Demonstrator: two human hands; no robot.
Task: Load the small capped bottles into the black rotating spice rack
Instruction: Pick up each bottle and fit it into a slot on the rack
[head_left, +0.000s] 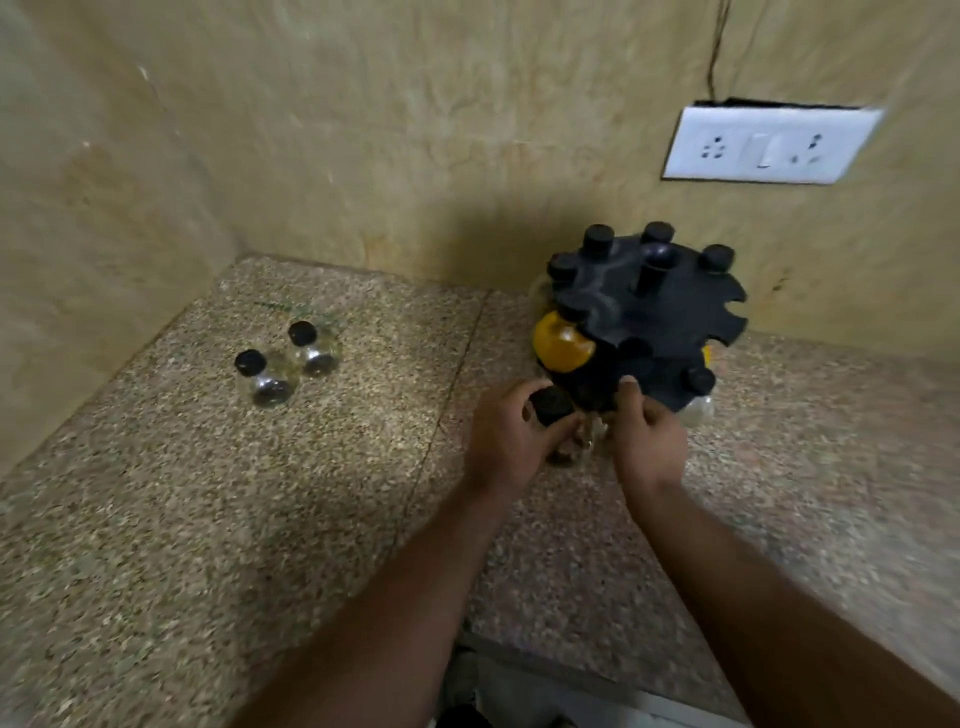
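From the head view: gripping a capped bottle (551, 406) in the curled left hand (511, 441), just at the front edge of the black rack (649, 312). Pinching the rim of it with the right hand (647, 436), thumb on top. Leaving two more bottles (265, 376) well apart on the tabletop (208, 519). Might miss the open notch and knock the yellow-filled bottle (563, 343) beside; might also spin the rack if pushed sideways.

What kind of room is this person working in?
Most likely a home kitchen corner: a speckled stone counter meets plain beige walls, a black rotating spice rack stands on it, and a white socket plate is set in the wall above.
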